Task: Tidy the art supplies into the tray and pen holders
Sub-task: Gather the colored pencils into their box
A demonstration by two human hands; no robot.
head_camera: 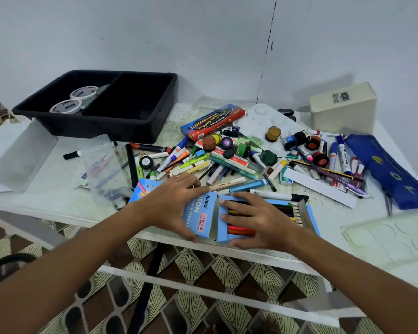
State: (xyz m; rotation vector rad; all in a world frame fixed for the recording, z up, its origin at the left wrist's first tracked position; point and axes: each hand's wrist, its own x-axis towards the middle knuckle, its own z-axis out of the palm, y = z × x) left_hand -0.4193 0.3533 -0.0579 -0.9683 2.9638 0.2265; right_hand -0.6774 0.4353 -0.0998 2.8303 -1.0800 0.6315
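Two hands lie on a blue pencil box (198, 213) at the table's (58, 198) near edge. Left hand (171, 203) rests flat on the box's cover, fingers straight and spread. Right hand (258, 220) lies on the open half, fingers straight across the coloured pencils (287, 210) inside; neither hand curls round anything.

Just behind the box sprawls a heap of markers (203, 162), crayons and small paint pots (209, 143), touching and overlapping, with a black-capped marker (275, 195) lying right against the box's far edge. A red pencil case (212, 121) sits at the back of the heap, beside a white palette (268, 119).

At back left stands the black tray (135, 131), with two white tubs (75, 100) in its left compartment. A clear bag (106, 169) and a clear bin (15, 153) lie left of the box. To the right are a blue pouch (391, 169), a cream holder (343, 109) on its side, and another clear palette (391, 237) near the edge.
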